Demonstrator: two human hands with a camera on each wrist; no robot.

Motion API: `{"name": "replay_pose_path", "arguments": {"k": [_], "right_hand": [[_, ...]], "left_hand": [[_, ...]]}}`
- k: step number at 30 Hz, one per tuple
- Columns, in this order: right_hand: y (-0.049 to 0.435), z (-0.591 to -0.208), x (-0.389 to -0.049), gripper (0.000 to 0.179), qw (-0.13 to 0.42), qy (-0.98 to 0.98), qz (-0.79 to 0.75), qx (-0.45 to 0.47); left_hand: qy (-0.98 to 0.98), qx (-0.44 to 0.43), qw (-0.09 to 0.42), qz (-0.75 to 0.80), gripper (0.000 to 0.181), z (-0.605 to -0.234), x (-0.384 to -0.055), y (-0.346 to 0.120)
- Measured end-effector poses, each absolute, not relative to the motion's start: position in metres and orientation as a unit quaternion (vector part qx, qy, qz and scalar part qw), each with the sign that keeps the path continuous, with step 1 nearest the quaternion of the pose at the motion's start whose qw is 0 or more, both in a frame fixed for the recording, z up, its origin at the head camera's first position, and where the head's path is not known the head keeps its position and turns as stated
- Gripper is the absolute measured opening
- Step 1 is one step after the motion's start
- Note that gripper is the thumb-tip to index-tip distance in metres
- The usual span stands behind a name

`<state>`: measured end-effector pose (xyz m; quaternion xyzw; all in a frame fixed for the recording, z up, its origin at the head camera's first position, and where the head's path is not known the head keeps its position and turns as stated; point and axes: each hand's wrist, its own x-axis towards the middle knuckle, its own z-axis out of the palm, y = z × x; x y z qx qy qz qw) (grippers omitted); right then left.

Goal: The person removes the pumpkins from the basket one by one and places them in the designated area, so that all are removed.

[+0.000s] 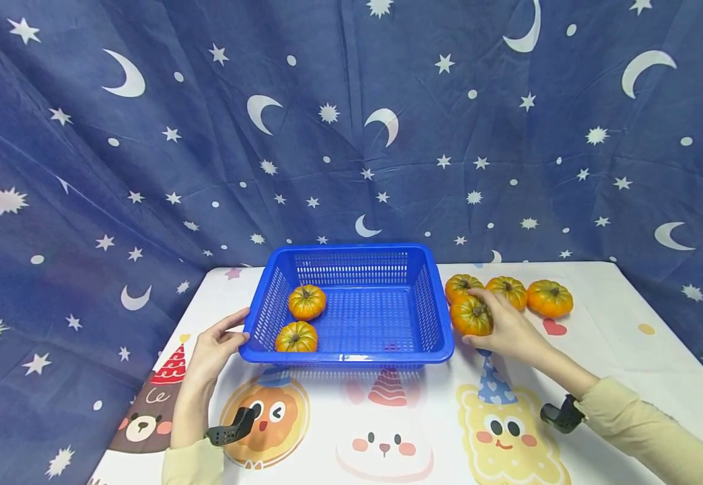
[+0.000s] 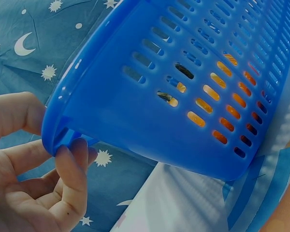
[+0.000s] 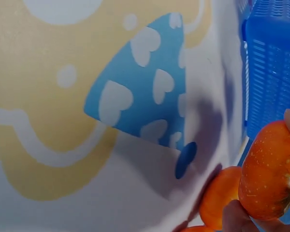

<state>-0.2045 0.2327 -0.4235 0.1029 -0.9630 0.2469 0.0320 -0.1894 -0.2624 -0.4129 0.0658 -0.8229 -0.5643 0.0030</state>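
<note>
A blue plastic basket with slotted sides stands on the table. Its left rim is pinched between the thumb and fingers of my left hand, seen up close in the left wrist view. Two small orange pumpkins, one farther back and one nearer, lie along the basket's left side. Just outside the right wall, my right hand grips another small pumpkin with thumb and fingers. In the right wrist view this pumpkin overlaps another orange pumpkin behind it.
Behind the right hand are three more pumpkins: one by the basket, one in the middle and one farther right. A white tablecloth with cartoon prints covers the table. A dark blue curtain hangs behind it.
</note>
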Motion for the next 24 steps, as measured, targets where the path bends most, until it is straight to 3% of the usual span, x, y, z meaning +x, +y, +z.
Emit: {"name": "replay_pose_path", "arguments": {"k": [24], "right_hand": [[0.240,-0.448,-0.210,0.087,-0.018,-0.963,0.260,0.062]], "left_hand": [[-0.821,0.072,0.000,-0.567,0.049,-0.411,-0.188,-0.262]]}}
